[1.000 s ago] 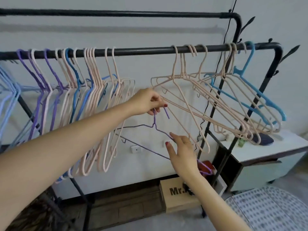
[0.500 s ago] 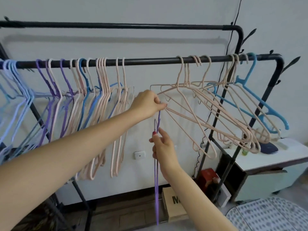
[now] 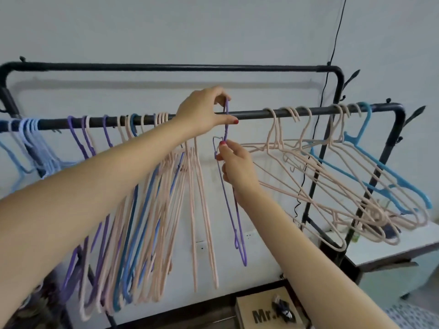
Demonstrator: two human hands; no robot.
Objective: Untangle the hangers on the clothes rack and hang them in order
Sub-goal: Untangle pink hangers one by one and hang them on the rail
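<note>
A purple wire hanger (image 3: 234, 205) hangs edge-on at the middle of the black front rail (image 3: 256, 113). My left hand (image 3: 204, 110) pinches its hook at the rail. My right hand (image 3: 234, 162) grips its neck and shoulder just below. To the left hang neat rows of pink, purple and blue hangers (image 3: 147, 210). Tangled pink hangers (image 3: 332, 181) and a thick blue hanger (image 3: 389, 172) splay out on the rail's right end.
A second, higher black rail (image 3: 166, 67) runs behind. A black cable (image 3: 332, 51) drops down the wall at the right. A white cabinet (image 3: 384, 248) stands below right, and a cardboard box (image 3: 263, 309) sits on the floor under the rack.
Both hands have lifted the purple hanger from below the rail up to it, and its hook now sits at the rail. The view has tilted upward.
</note>
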